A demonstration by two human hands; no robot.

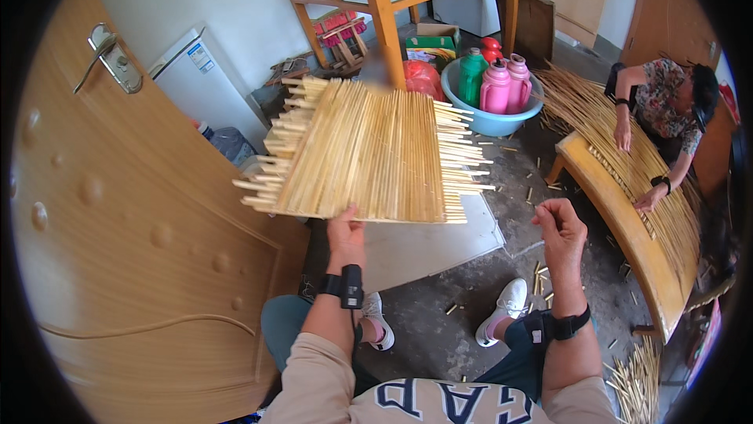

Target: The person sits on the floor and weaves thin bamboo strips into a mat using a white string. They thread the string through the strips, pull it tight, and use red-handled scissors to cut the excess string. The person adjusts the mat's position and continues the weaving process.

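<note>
My left hand (345,237) grips the near edge of a mat of straw-coloured reed stalks (372,153), held tilted in front of me. Layers of stalks cross in it, and their uneven ends stick out on its left and right sides. The thumb lies on top of the edge; the other fingers are mostly hidden. To the right of the mat and apart from it, my right hand (563,229) is raised with the fingers curled in and the thumb against them. Whatever it may hold is too small to make out. Beneath the mat lies a pale flat board (420,245).
At the right, another person (671,110) works long reeds (627,141) over a curved wooden bench (620,220). A blue basin (490,120) holds green and pink flasks. Behind stand a wooden table (384,16) and, left, a door (141,212). Cut pieces (637,381) litter the floor.
</note>
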